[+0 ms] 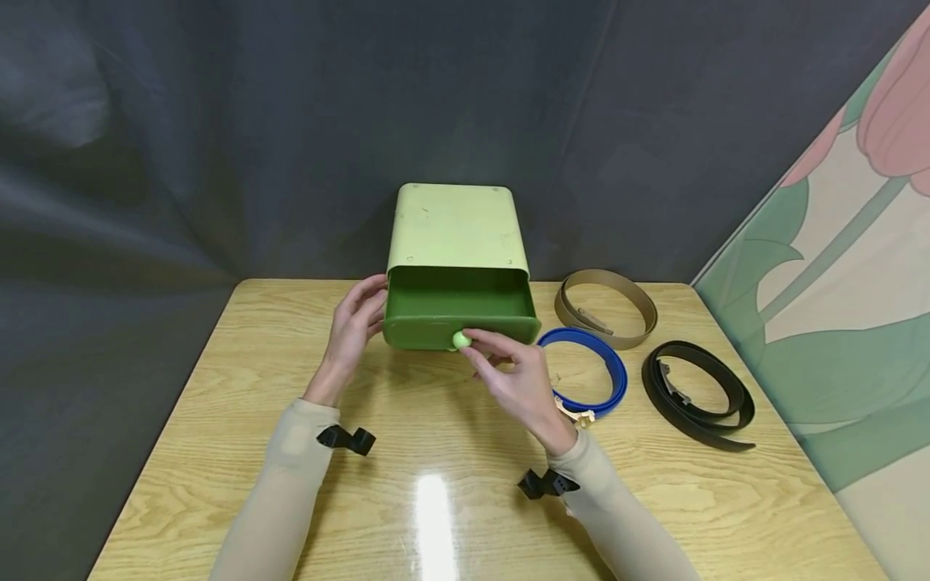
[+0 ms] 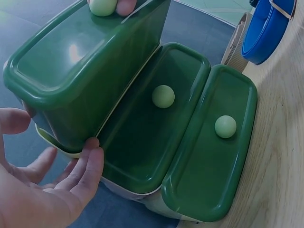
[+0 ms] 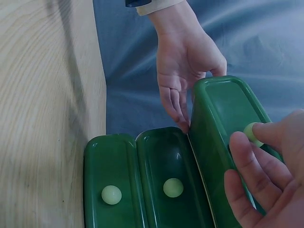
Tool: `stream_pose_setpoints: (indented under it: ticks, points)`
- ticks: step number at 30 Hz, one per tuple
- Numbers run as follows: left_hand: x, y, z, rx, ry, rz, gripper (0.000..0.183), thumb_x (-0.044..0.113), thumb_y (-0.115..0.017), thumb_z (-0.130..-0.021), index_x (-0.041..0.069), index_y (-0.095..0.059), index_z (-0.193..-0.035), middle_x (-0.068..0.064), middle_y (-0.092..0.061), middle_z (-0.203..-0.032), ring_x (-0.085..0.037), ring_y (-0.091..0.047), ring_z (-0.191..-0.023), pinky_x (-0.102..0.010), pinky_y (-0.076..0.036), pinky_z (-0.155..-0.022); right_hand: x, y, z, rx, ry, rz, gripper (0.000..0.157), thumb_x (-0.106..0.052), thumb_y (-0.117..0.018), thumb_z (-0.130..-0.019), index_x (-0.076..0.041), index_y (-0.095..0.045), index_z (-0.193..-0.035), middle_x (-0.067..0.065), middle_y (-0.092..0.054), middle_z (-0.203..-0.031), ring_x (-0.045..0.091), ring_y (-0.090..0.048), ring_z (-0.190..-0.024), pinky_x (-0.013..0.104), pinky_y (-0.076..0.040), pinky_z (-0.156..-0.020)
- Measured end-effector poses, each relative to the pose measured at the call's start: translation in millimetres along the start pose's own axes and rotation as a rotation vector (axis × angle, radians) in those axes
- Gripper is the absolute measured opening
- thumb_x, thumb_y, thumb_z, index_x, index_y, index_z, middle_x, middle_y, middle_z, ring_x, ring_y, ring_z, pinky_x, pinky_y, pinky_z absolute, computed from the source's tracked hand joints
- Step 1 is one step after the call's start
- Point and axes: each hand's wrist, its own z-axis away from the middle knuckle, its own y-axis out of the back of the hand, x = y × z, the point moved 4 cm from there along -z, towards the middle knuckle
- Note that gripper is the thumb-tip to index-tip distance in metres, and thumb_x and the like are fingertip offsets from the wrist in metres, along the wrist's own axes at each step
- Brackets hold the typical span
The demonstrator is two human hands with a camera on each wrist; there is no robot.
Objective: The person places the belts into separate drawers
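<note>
A small drawer cabinet (image 1: 458,226) with a pale green top stands at the back of the table. Its top drawer (image 1: 421,333), dark green, is pulled out, and the part of its inside in sight holds nothing. My right hand (image 1: 519,383) pinches that drawer's round light green knob (image 1: 461,340) between thumb and fingers. On the cabinet's left side rests my left hand (image 1: 347,331), its fingertips touching near the drawer's edge. Below, in the left wrist view, the middle drawer (image 2: 142,147) and bottom drawer (image 2: 199,175) are closed, each with a round knob.
To the right lie three coiled belts: a tan belt (image 1: 643,303) at the back, a blue belt (image 1: 617,375) with a gold buckle near my right wrist, and a black belt (image 1: 679,411) farther right. A dark curtain (image 1: 291,121) hangs behind the wooden table (image 1: 378,516).
</note>
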Motion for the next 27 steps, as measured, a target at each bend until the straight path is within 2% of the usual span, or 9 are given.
stream_pose_setpoints:
  ticks: [6, 11, 16, 18, 24, 27]
  points:
    - [-1.0, -1.0, 0.8, -0.004, 0.022, -0.014, 0.052, 0.027, -0.048, -0.112, 0.007, -0.044, -0.161, -0.007, -0.052, -0.146, 0.002, -0.067, -0.105, -0.021, -0.055, -0.096, -3.2, 1.3, 3.7, 0.005, 0.033, 0.01, 0.024, 0.001, -0.079, -0.094, -0.002, -0.081, -0.118, 0.011, -0.083, -0.091, 0.011, -0.071, -0.058, 0.023, -0.06, -0.06]
    - [-1.7, -1.8, 0.1, -0.013, 0.03, -0.026, 0.054, 0.027, -0.047, -0.113, 0.01, -0.041, -0.164, -0.013, -0.05, -0.154, 0.0, -0.067, -0.107, -0.024, -0.054, -0.101, -3.9, 2.1, 6.4, -0.002, 0.036, 0.012, 0.024, 0.001, -0.078, -0.094, -0.003, -0.081, -0.118, 0.012, -0.083, -0.092, 0.011, -0.071, -0.058, 0.024, -0.06, -0.06]
    - [-1.7, -2.4, 1.2, -0.022, 0.034, -0.035, 0.056, 0.03, -0.046, -0.113, 0.011, -0.038, -0.166, -0.016, -0.047, -0.159, -0.002, -0.067, -0.11, -0.021, -0.054, -0.099, -5.3, 2.2, 8.9, -0.013, 0.033, 0.015, 0.025, 0.002, -0.078, -0.094, -0.003, -0.08, -0.119, 0.014, -0.083, -0.092, 0.019, -0.072, -0.057, 0.026, -0.061, -0.059]
    - [-1.9, -2.6, 1.4, -0.026, 0.032, -0.037, 0.058, 0.031, -0.046, -0.113, 0.011, -0.036, -0.167, -0.015, -0.047, -0.161, -0.006, -0.067, -0.114, -0.02, -0.054, -0.098, -6.1, 2.2, 10.0, -0.014, 0.032, 0.018, 0.026, 0.002, -0.078, -0.094, -0.003, -0.08, -0.119, 0.014, -0.083, -0.092, 0.022, -0.072, -0.057, 0.026, -0.06, -0.058]
    - [-2.9, -3.5, 1.1, -0.049, 0.032, -0.036, 0.062, 0.033, -0.046, -0.113, 0.013, -0.03, -0.169, -0.012, -0.044, -0.167, -0.033, -0.061, -0.137, -0.019, -0.055, -0.098, -6.6, -0.4, 14.9, -0.014, 0.054, 0.002, 0.026, 0.006, -0.079, -0.091, 0.0, -0.08, -0.117, 0.014, -0.083, -0.092, 0.02, -0.071, -0.055, 0.023, -0.059, -0.057]
    - [-3.3, -4.1, 1.6, -0.059, 0.034, -0.041, 0.063, 0.034, -0.045, -0.113, 0.013, -0.028, -0.17, -0.012, -0.042, -0.169, -0.034, -0.06, -0.138, -0.019, -0.055, -0.097, -6.2, -0.8, 16.9, -0.009, 0.058, -0.001, 0.026, 0.006, -0.08, -0.091, 0.0, -0.08, -0.116, 0.014, -0.083, -0.092, 0.02, -0.071, -0.055, 0.023, -0.059, -0.056]
